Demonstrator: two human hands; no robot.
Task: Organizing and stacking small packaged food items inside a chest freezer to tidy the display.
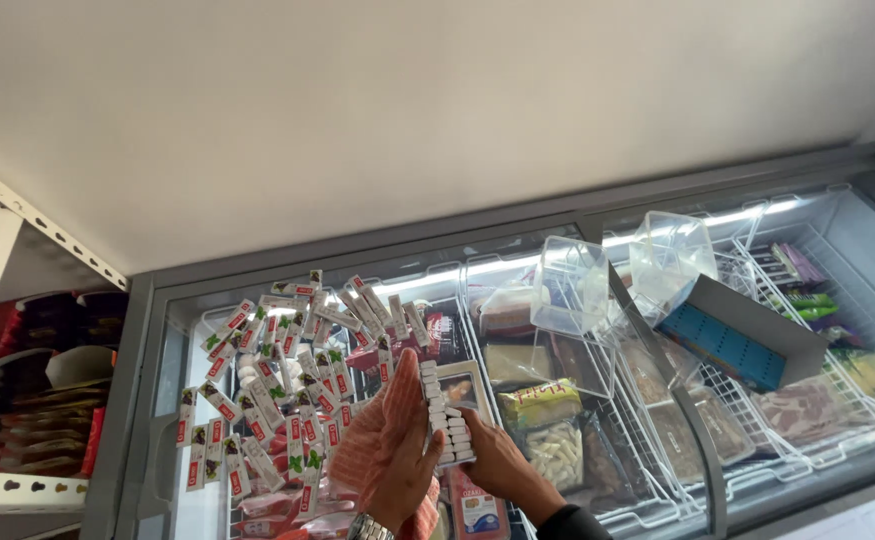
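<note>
Grey freezer: the chest freezer point(147, 400) spreads under and beyond my grip, glass lids shut over wire baskets of frozen packs.
Grey box: a cardboard box point(747, 335) with a blue inner face lies well right of my hands, on the glass.
Clear tubs: two plastic tubs point(607, 275) sit just beside that box, tipped.
Loose packs: small gum packs point(287, 390) lie scattered on the lid, just left of my grip.
Left hand: my left hand point(387, 450) presses flat against the stack, fingers straight.
Right hand: my right hand point(497, 462) cups the stack from underneath.
Stack: I hold the white stack of packs point(444, 418) upright between both hands.
</note>
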